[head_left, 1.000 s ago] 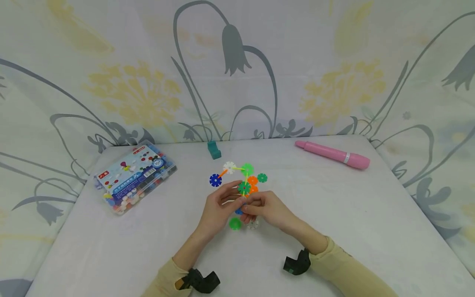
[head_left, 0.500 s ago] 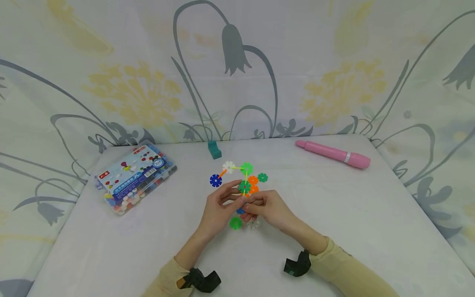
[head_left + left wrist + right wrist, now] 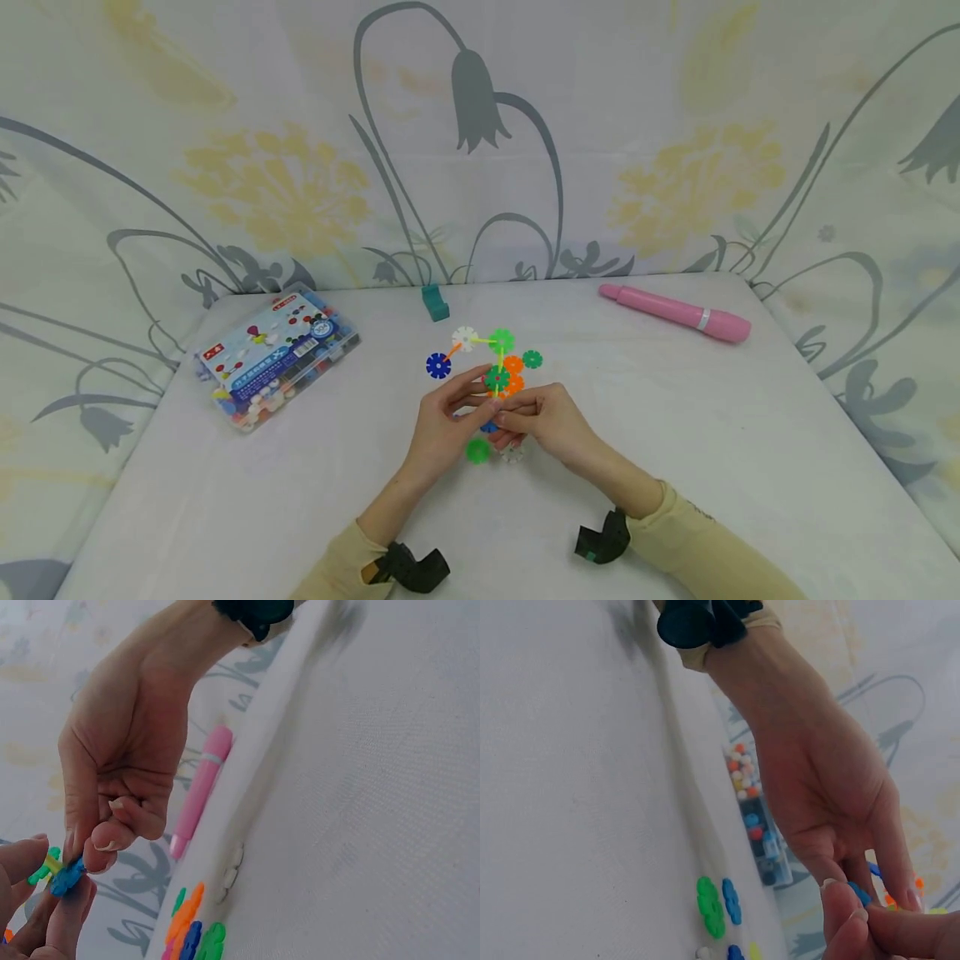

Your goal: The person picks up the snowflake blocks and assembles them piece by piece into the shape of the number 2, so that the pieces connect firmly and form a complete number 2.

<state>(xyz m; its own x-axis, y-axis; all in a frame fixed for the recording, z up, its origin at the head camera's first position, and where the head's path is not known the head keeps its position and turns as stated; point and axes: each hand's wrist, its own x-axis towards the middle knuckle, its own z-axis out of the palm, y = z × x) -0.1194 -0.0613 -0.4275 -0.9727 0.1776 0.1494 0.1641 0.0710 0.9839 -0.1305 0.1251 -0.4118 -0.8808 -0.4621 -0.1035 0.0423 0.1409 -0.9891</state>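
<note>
In the head view, my left hand and right hand meet fingertip to fingertip over the table. Both pinch a blue notched building disc, partly covered by fingers. Joined to it is a chain of such discs: a green disc, a light green disc, a white disc and a dark blue disc, linked by yellow and orange discs seen edge-on. Loose discs lie beneath and around the hands, among them orange, green and light green ones.
A clear plastic box with a printed label and colourful small pieces lies at the left. Behind the hands stands a small teal object. A pink pen-shaped object lies at the back right, near the flowered cloth backdrop.
</note>
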